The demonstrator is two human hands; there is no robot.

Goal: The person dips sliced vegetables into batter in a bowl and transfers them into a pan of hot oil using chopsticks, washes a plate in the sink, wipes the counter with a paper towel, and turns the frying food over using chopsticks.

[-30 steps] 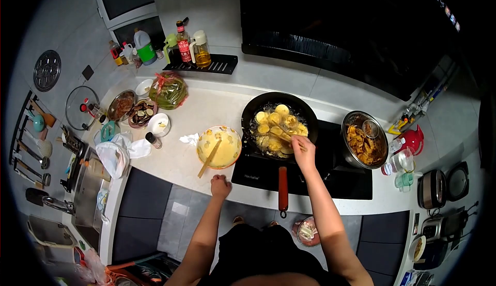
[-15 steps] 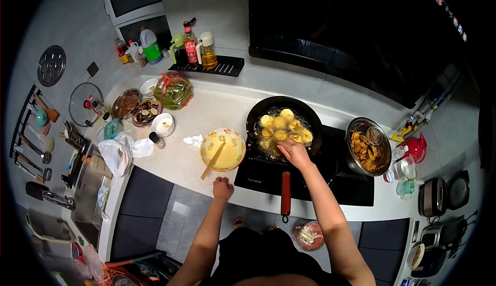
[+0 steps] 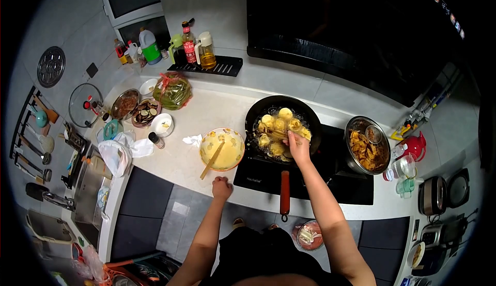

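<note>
My right hand [image 3: 298, 149] is over the near side of a dark wok [image 3: 313, 111], closed around chopsticks [image 3: 280, 134] that reach left across the frying food. Several round, yellow battered pieces [image 3: 285, 113] sit in bubbling oil. The wok's red handle [image 3: 284, 193] points toward me. My left hand [image 3: 221, 187] makes a loose fist by the counter's front edge, with nothing visible in it. Just beyond it stands a patterned bowl [image 3: 240, 146] of pale yellow batter. A wooden utensil [image 3: 212, 161] leans in that bowl, its end over the near rim.
A steel bowl [image 3: 383, 168] of browned fried food stands right of the wok, on the black cooktop [image 3: 330, 189]. Left on the counter are a plate of dark slices [image 3: 146, 113], a white bowl [image 3: 163, 124] and bagged green vegetables [image 3: 173, 92]. The range hood [image 3: 330, 61] overhangs the back.
My right hand has turned more upright and shifted slightly right, and the chopsticks show more clearly over the wok. Some frying pieces have moved. My left hand remains in place.
</note>
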